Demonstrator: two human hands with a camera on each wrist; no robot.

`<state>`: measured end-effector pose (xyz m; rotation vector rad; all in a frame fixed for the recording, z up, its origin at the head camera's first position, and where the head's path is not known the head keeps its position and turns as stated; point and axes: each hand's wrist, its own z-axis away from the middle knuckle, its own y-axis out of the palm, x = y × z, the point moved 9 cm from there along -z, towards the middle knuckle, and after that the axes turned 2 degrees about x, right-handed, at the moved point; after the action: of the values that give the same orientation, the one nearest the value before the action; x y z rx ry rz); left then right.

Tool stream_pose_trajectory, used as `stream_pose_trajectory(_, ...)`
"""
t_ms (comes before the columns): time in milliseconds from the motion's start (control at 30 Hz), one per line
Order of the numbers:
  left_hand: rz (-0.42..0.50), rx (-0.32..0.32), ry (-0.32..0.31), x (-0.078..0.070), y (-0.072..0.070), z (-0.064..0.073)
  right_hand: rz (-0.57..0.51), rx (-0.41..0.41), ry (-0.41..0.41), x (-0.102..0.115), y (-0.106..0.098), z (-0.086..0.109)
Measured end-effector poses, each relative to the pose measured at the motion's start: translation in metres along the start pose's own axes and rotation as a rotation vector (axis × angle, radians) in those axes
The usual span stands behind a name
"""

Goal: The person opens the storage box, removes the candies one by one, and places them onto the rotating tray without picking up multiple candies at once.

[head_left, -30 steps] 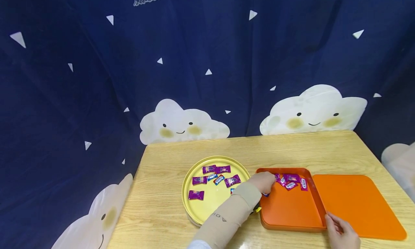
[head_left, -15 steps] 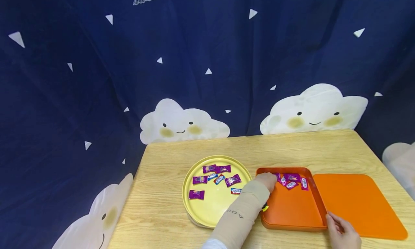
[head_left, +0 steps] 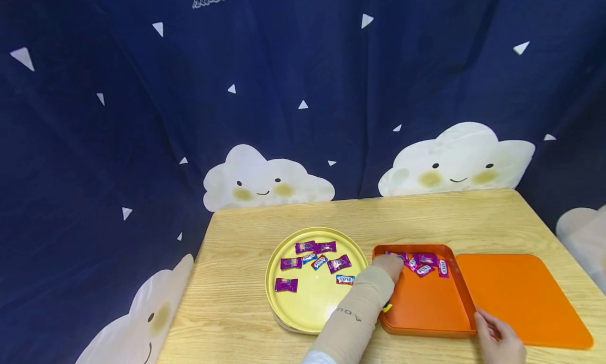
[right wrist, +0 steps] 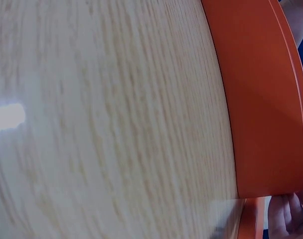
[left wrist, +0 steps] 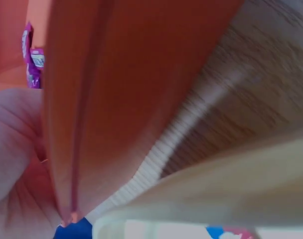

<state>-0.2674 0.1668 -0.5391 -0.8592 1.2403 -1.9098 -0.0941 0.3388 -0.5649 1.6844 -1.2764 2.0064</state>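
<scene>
My left hand (head_left: 389,266) reaches over the left wall of an orange box (head_left: 426,306), near its back left corner. Its fingers are hidden in the head view; in the left wrist view only the palm (left wrist: 14,159) shows inside the wall. Purple-wrapped candies (head_left: 427,259) and pink-and-white ones (head_left: 443,268) lie along the back of the box, one purple candy (head_left: 399,256) right by the left hand. My right hand (head_left: 502,340) grips the near right corner of the box; its fingers (right wrist: 286,214) show there in the right wrist view.
Left of the box stands a round yellow tray (head_left: 303,314) with several purple candies (head_left: 286,284) and blue-and-red ones (head_left: 345,279). A flat orange lid (head_left: 525,301) lies right of the box. Dark curtain (head_left: 303,64) hangs behind the wooden table (head_left: 236,280).
My left hand has shifted slightly right and back, uncovering a blue-and-red candy on the yellow tray. More of a purple candy shows beside its fingers. The right hand stays at the box corner.
</scene>
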Motion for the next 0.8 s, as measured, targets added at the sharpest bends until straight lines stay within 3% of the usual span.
stream_pose_trajectory(500,0.000,0.029,0.057,-0.0020,0.0052,-0.0008,-0.006,0.010,0.003,-0.0004,0.0007,-0.0008)
stream_pose_trajectory(800,0.023,0.043,0.059,-0.0017,0.0066,0.0001,-0.010,-0.009,-0.001,-0.0016,0.0003,-0.0001)
